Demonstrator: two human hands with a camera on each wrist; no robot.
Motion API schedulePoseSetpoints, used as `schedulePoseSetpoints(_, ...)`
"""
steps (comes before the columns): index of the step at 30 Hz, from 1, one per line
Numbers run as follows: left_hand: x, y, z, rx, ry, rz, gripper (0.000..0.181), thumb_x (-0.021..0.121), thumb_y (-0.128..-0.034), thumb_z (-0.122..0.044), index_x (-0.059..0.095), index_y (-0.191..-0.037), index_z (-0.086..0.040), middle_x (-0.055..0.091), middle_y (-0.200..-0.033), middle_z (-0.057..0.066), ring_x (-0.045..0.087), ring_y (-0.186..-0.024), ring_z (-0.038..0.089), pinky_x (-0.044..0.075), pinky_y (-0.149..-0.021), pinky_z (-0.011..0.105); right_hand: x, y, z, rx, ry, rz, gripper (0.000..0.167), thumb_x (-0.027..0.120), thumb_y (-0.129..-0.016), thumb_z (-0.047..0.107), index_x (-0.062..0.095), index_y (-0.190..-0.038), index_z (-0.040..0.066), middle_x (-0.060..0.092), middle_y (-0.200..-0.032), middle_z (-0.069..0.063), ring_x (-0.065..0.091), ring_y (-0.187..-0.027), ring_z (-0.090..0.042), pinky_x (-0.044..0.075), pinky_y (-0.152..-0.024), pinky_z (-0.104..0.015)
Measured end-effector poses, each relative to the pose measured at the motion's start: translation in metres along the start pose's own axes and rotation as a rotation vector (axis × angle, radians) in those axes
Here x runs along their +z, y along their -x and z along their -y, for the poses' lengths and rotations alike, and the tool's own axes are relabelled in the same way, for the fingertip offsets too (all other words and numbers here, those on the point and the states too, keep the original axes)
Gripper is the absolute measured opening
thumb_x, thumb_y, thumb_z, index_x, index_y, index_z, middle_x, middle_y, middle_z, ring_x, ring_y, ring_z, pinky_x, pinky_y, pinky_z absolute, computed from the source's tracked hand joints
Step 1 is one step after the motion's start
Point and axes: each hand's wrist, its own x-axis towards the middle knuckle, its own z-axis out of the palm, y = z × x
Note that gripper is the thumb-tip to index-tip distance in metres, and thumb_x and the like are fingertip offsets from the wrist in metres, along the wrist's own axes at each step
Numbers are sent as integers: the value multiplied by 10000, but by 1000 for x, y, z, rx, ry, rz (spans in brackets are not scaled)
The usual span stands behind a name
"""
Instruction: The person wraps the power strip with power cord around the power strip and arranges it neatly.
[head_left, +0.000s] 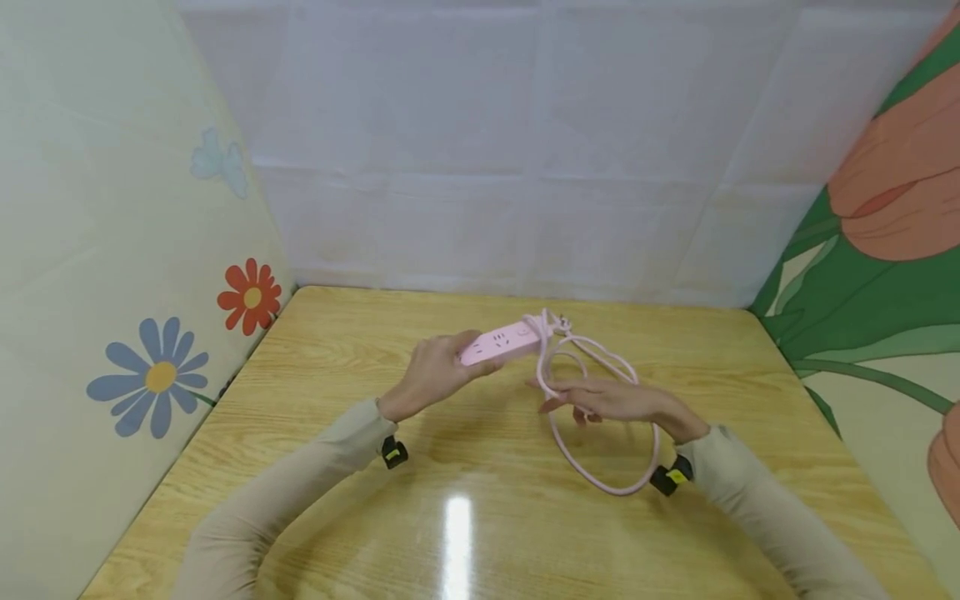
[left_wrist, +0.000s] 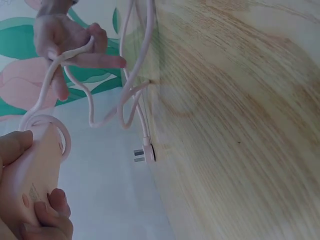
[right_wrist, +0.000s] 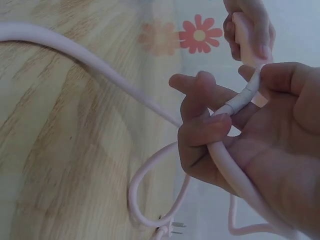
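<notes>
My left hand (head_left: 433, 371) grips a pink power strip (head_left: 504, 341) by its near end, raised over the table with its far end pointing right. The strip's pink cord (head_left: 558, 446) loops around that far end. To the right, my right hand (head_left: 611, 400) holds the cord; in the right wrist view, curled fingers (right_wrist: 200, 132) cross it, and a whitish sleeve or label (right_wrist: 245, 96) sits on that stretch. Below the hand, a wide loop of cord hangs toward the table. The left wrist view shows the plug (left_wrist: 149, 152), prongs outward, at the tabletop.
A wood-grain table (head_left: 337, 517) lies beneath both hands. White cloth (head_left: 487, 167) hangs behind it. Printed flower panels (head_left: 82, 208) stand on the left and right sides. Black wrist cameras (head_left: 393, 452) are strapped under both sleeves.
</notes>
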Motion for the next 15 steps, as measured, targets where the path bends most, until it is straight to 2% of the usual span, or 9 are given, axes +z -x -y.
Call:
schedulePoseSetpoints(8, -1, 1, -3, 71, -1, -39, 542, 694, -890, -497, 672, -1247, -90, 722, -918, 24, 547, -570, 68, 425, -453, 242, -2, 0, -5, 37, -22, -2, 487, 300, -1107, 224, 216, -1586, 213, 497, -1430, -217, 532, -844, -502, 474, -668, -399)
schedulePoseSetpoints(12, -1, 1, -5, 79, 12, -50, 535, 700, -888, -489, 673, -1244, -92, 722, -908, 20, 545, -561, 58, 426, -443, 241, -2, -1, -2, 14, -14, 7, 488, 305, -1106, 212, 214, -1584, 176, 502, -1415, -239, 533, -820, -506, 474, -649, -397)
schedulePoseSetpoints(15, -1, 2, -7, 82, 26, -35, 545, 694, -893, -493, 666, -1257, -87, 720, -904, 19, 545, -548, 54, 432, -428, 241, -1, -3, -1, -5, -15, 30, 496, 310, -1104, 198, 196, -1583, 138, 493, -1418, -252, 529, -807, -514, 466, -637, -417)
